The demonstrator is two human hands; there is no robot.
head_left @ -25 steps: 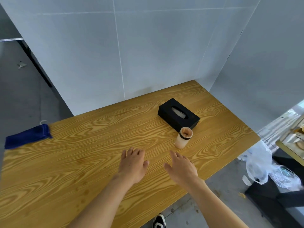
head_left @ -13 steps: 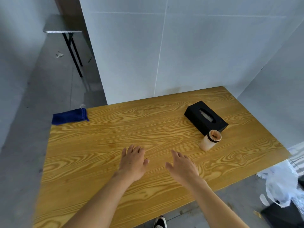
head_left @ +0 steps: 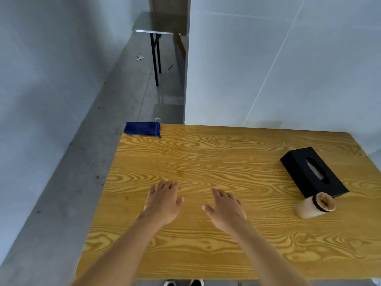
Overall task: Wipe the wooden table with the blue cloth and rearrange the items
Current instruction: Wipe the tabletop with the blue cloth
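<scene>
The wooden table fills the lower view. A folded blue cloth lies on its far left corner. At the right stands a black tissue box, and a cream jar with a dark ring and brown lid sits just in front of it. My left hand and my right hand hover palm down over the middle of the table, fingers apart, holding nothing. Both are far from the cloth.
White panel walls stand behind and to the left of the table. A grey concrete floor runs along the left side. A dark metal table stands far back. Shoe tips show at the table's near edge.
The view has swung left, so the cloth, box and jar have shifted right in the frame. My hands keep the same open pose over the table.
</scene>
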